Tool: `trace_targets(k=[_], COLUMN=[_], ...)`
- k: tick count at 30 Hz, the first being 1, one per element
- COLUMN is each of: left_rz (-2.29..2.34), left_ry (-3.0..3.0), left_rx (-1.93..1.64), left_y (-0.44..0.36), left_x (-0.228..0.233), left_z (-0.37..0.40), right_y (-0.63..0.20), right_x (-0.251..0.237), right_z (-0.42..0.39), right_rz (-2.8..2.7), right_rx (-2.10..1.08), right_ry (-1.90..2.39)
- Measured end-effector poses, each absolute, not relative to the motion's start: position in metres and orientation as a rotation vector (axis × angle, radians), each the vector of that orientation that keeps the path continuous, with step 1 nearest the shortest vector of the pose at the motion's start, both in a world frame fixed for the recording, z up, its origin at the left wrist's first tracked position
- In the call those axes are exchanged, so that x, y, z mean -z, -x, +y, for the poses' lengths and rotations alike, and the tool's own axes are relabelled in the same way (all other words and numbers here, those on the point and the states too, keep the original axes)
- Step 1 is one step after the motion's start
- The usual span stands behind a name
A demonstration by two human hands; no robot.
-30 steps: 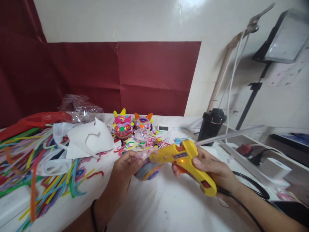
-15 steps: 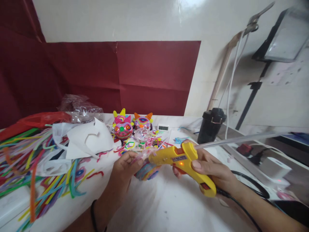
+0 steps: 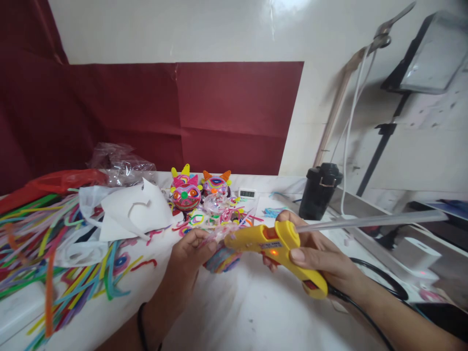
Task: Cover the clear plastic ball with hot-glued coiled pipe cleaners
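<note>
My right hand point(image 3: 321, 253) is closed around the handle of a yellow hot glue gun point(image 3: 280, 243), its orange light lit. A long clear glue stick point(image 3: 373, 221) sticks out of the gun's back end, and a black cord leaves the handle. With thumb and fingers my left hand point(image 3: 192, 253) pinches a colourful striped craft piece point(image 3: 223, 259) with pinkish, see-through material on top. The gun's nozzle is right at this piece; its very tip is hidden, so contact cannot be made out.
Two decorated animal-face crafts point(image 3: 186, 196) stand at the back beside a small digital timer point(image 3: 247, 194). Many coloured pipe cleaners point(image 3: 40, 234) and a cut white sheet point(image 3: 135, 214) lie at left. A black cup point(image 3: 321, 192) and a white charger point(image 3: 417, 258) are at right.
The clear glue stick's far end has swung down and the gun has tilted very slightly. My left hand and the craft piece stay almost in place.
</note>
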State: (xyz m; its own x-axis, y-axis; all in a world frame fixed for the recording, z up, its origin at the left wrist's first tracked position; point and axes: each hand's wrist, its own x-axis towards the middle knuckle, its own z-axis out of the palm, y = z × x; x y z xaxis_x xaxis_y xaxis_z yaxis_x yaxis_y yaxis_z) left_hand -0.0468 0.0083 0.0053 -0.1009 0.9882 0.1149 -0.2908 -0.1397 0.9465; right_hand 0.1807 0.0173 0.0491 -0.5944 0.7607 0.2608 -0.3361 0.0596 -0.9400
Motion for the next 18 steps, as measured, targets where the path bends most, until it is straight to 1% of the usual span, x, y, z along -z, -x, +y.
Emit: trace_targets(k=[7,18], left_rz=[0.977,0.985], left_ry=[-1.028,-0.981], left_rx=[-1.487,-1.526], left_y=[0.0458,0.0434], left_x=[-0.0077,-0.0121], left_z=[0.0074,0.0057], right_y=[-0.1817,-0.1809], right_x=[-0.0497,-0.0502], right_z=[0.0161,0.0173], right_rz=[-1.528,-1.491], right_rx=[-1.642,-1.665], right_ry=[0.475,0.389])
